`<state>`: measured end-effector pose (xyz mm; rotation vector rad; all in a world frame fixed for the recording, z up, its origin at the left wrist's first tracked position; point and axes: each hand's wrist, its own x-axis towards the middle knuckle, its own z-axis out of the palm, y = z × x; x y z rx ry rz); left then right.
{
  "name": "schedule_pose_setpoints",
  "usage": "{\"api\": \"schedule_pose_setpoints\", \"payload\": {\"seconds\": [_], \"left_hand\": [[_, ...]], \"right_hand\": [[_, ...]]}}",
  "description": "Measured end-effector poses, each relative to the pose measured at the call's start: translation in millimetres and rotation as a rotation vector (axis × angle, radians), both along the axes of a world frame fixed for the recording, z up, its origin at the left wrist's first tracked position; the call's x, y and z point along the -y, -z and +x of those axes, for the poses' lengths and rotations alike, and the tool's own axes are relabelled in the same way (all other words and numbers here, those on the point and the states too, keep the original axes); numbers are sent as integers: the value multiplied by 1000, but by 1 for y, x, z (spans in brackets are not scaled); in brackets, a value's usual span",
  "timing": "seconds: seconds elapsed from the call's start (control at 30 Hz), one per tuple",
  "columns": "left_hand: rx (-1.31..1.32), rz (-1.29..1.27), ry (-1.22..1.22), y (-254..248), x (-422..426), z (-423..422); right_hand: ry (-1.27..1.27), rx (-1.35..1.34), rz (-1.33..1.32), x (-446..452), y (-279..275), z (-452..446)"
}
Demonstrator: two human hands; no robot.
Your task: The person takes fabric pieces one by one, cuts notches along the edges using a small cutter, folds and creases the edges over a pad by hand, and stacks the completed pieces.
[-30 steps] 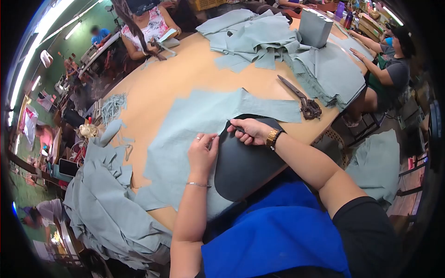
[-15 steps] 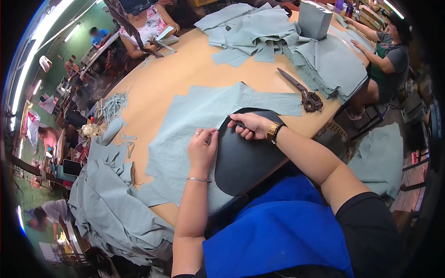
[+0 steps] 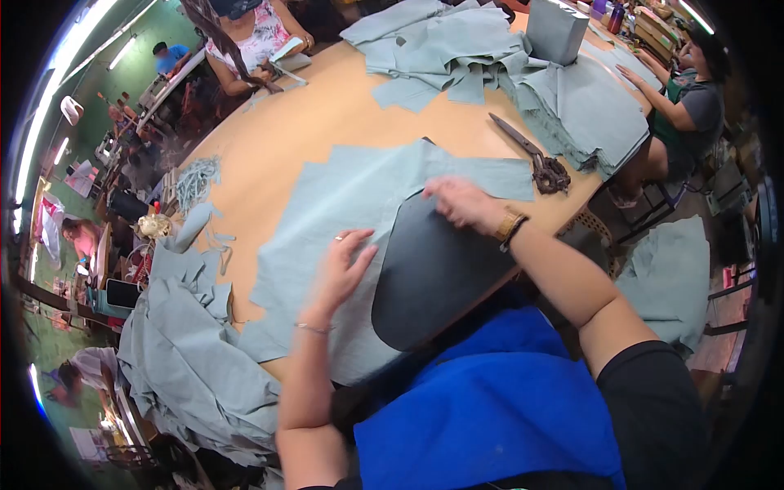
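A smooth black flat panel with a rounded lower end lies on a pale grey-green sheet of material at the table's near edge. My right hand, with a gold watch at its wrist, is over the panel's upper edge. Its fingers are curled and blurred, and whatever they grip cannot be made out. My left hand hovers over the sheet, left of the panel, fingers apart and holding nothing. To the right of the sheet lies a pair of dark shears, its handles wrapped.
Cut grey-green pieces are heaped at the table's far side, beside a stack and a grey block. Crumpled material hangs over the left edge near thin strips. Two people sit around the table.
My left hand has lifted off the panel's edge, moved left and opened. My right hand, which held a small dark pen-like tool, has shifted up and right along the panel's edge.
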<state>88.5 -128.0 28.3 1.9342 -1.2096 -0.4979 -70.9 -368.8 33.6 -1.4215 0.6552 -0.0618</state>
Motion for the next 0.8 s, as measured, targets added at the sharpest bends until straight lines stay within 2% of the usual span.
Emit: {"api": "schedule_pose_setpoints", "payload": {"seconds": [0.03,0.07,0.1,0.13,0.2,0.23,0.3,0.37,0.4,0.43,0.47,0.5,0.53,0.57,0.63,0.7,0.8], "left_hand": [[172,66,71,-9,-14,3],[350,133,146,-20,-29,7],[533,198,223,-26,-41,13],[602,382,278,-23,-50,18],[606,359,187,-11,-55,19],[610,345,141,-7,-54,21],[553,423,-194,6,-35,23],[481,474,-580,20,-13,28],[414,402,-658,28,-7,35],[356,305,-672,28,-5,38],[299,206,-682,26,-3,40],[241,109,-687,26,-3,42],[313,113,-599,23,-12,39],[384,211,-465,19,-26,37],[523,410,-192,10,-57,29],[553,435,-280,10,-76,9],[547,444,-401,15,-96,-24]], "right_hand": [[65,28,-290,21,6,-4],[91,97,-718,54,22,-6],[58,-129,-766,80,11,-11],[75,3,-837,106,18,-17],[167,-313,-927,129,5,-25],[246,-195,-1149,128,5,-21],[396,60,-1578,117,10,-11],[93,106,-1310,52,-22,-8],[-49,118,-1199,15,-25,-11],[-115,166,-1219,-17,-15,-17],[-320,-1,-1240,-44,-28,-24],[-326,52,-1299,-60,-11,-32],[-329,111,-1347,-66,-1,-39],[-331,172,-1391,-68,6,-44],[-345,90,-1298,-60,6,-47],[-321,35,-1341,-45,9,-44],[-302,209,-1358,-52,11,-49]]}}
